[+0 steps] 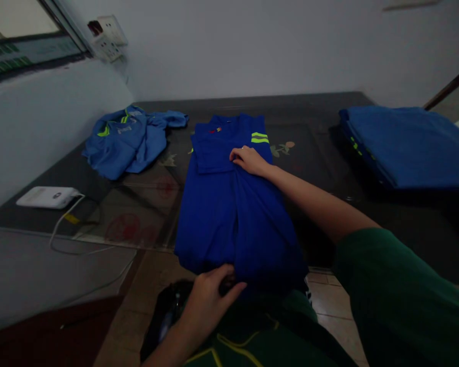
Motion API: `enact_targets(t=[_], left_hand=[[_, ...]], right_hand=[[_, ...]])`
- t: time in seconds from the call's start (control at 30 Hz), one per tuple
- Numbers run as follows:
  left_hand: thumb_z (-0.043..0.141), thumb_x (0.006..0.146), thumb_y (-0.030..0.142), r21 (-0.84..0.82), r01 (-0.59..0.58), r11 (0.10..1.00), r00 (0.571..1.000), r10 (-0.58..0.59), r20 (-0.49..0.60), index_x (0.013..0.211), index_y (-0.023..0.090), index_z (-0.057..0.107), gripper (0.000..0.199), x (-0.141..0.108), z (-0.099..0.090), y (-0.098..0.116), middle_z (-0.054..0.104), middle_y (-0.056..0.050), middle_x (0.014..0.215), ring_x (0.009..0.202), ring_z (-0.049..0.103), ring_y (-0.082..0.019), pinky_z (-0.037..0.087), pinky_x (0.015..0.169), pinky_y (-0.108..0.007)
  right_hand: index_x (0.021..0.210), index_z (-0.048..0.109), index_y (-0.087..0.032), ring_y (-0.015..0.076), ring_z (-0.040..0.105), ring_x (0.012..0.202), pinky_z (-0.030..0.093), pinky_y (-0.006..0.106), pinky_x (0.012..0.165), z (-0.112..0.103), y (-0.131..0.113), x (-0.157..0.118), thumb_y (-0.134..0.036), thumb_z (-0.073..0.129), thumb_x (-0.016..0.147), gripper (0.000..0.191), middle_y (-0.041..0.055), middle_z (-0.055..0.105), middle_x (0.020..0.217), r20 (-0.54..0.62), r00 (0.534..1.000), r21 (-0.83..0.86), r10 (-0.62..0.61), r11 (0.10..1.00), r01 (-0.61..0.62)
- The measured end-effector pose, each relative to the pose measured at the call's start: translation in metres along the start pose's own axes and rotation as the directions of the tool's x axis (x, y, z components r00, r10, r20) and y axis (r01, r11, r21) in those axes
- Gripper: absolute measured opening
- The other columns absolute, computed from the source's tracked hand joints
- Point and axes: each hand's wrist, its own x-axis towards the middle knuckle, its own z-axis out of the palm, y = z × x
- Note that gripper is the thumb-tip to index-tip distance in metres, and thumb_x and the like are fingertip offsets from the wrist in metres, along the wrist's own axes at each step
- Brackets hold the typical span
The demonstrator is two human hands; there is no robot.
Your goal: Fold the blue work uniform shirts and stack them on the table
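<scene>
Two bare hands work at a long royal-blue cloth garment with a collar [214, 219], which lies lengthwise over the middle of the table's near edge, collar toward the far edge and lower end hanging past the near one. The right hand [250, 160] rests on its upper part, fingers bent and drawn in toward the thumb with only a small gap; the fingertips touch the cloth, though I cannot tell whether they pinch it. The left hand [210, 300] is at the overhanging lower end, half open, thumb spread from the curled forefinger with a dark gap between; the other fingertips are hidden, so whether it has hold of the hem is unclear.

The garment's matte weave is smooth near the collar, where a folded section lies across it with a straight lower border. Below, soft creases run lengthwise. Two fluorescent yellow-green bands [259, 137] mark one side, and a small red-and-yellow emblem [215, 130] sits near the collar.

Glossy and dark, the table [306, 114] shows printed flowers. Toward its far left corner lies a crumpled lighter-blue shirt [133, 140], rumpled and irregular. By the near left corner sits a rounded white plastic device [48, 197], its thin white cable [61, 219] drooping over the near edge. On the right side rests a flat, squared stack of folded blue cloth [421, 145].
</scene>
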Motion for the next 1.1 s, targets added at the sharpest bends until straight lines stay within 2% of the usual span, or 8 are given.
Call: enact_targets(t=[0.17,0.5,0.57,0.67,0.8,0.9,1.0,1.1], left_hand=[[0.068,0.076,0.044,-0.18,-0.041,0.983,0.987,0.012,-0.159,0.089,0.018,0.07,0.029,0.007,0.046,-0.017,0.073,-0.006,0.089,0.082,0.065,-0.024,0.049,0.076,-0.032],[0.057,0.083,0.056,-0.638,-0.017,0.77,0.99,0.101,0.095,0.093,0.013,0.069,0.045,-0.015,0.029,0.002,0.072,-0.006,0.084,0.076,0.065,-0.02,0.052,0.073,-0.03],[0.05,0.087,0.053,-0.603,-0.022,0.797,0.993,0.09,0.082,0.099,0.014,0.067,0.044,-0.013,0.037,-0.009,0.072,-0.008,0.093,0.084,0.065,-0.02,0.051,0.081,-0.033],[0.057,0.084,0.044,-0.407,-0.089,0.909,0.992,0.045,-0.115,0.106,0.016,0.061,0.035,-0.013,0.05,-0.03,0.069,-0.009,0.102,0.095,0.064,-0.021,0.049,0.088,-0.034],[0.071,0.072,0.033,-0.184,-0.11,0.977,0.927,0.034,-0.373,0.083,0.019,0.054,0.025,-0.019,0.056,-0.048,0.062,0.001,0.071,0.066,0.06,-0.014,0.049,0.061,-0.023],[0.071,0.072,0.034,-0.129,-0.152,0.98,0.856,0.065,-0.512,0.066,0.019,0.051,0.026,-0.027,0.051,-0.045,0.054,0.004,0.06,0.056,0.055,-0.011,0.046,0.056,-0.02],[0.072,0.072,0.034,-0.092,-0.164,0.982,0.807,0.08,-0.586,0.061,0.018,0.054,0.026,-0.034,0.043,-0.037,0.057,0.002,0.061,0.059,0.057,-0.011,0.047,0.061,-0.021],[0.071,0.073,0.036,-0.122,-0.13,0.984,0.814,0.036,-0.58,0.068,0.018,0.062,0.021,-0.037,0.04,-0.035,0.06,0.002,0.062,0.06,0.059,-0.012,0.048,0.062,-0.021]], right_hand=[[0.106,0.059,-0.016,0.0261,0.05,0.1,0.036,0.038,0.086,0.01,-0.004,-0.001,-0.014,0.05,0.089,0.019,0.0095,0.062,0.102,-0.087,0.995,-0.082,0.049,0.995,-0.056],[0.104,0.059,-0.018,0.0278,0.052,0.101,0.037,0.038,0.083,0.011,-0.007,-0.003,-0.012,0.043,0.09,0.022,0.0102,0.064,0.108,-0.148,0.985,-0.139,0.085,0.985,-0.106],[0.103,0.06,-0.018,0.0275,0.053,0.101,0.037,0.038,0.083,0.01,-0.007,-0.003,-0.012,0.044,0.09,0.021,0.01,0.065,0.107,-0.133,0.988,-0.14,0.079,0.985,-0.097],[0.101,0.061,-0.017,0.0272,0.053,0.1,0.037,0.038,0.084,0.009,-0.007,-0.002,-0.012,0.044,0.09,0.021,0.0098,0.066,0.107,-0.122,0.99,-0.14,0.074,0.986,-0.092],[0.1,0.063,-0.017,0.0271,0.054,0.1,0.038,0.038,0.085,0.007,-0.005,-0.001,-0.011,0.046,0.089,0.021,0.0096,0.066,0.106,-0.13,0.989,-0.125,0.069,0.989,-0.085],[0.099,0.063,-0.017,0.0271,0.054,0.1,0.038,0.039,0.085,0.007,-0.003,-0.001,-0.012,0.047,0.088,0.02,0.0098,0.066,0.105,-0.144,0.987,-0.105,0.073,0.991,-0.088],[0.096,0.064,-0.017,0.025,0.053,0.098,0.038,0.037,0.085,0.006,0.002,0.001,-0.01,0.048,0.087,0.02,0.0088,0.065,0.102,-0.178,0.981,-0.019,0.079,0.996,-0.083],[0.093,0.063,-0.016,0.0196,0.053,0.086,0.038,0.031,0.079,0.002,0.008,0.004,-0.008,0.047,0.084,0.02,0.0065,0.064,0.093,-0.212,0.972,0.15,0.099,0.986,-0.068]])
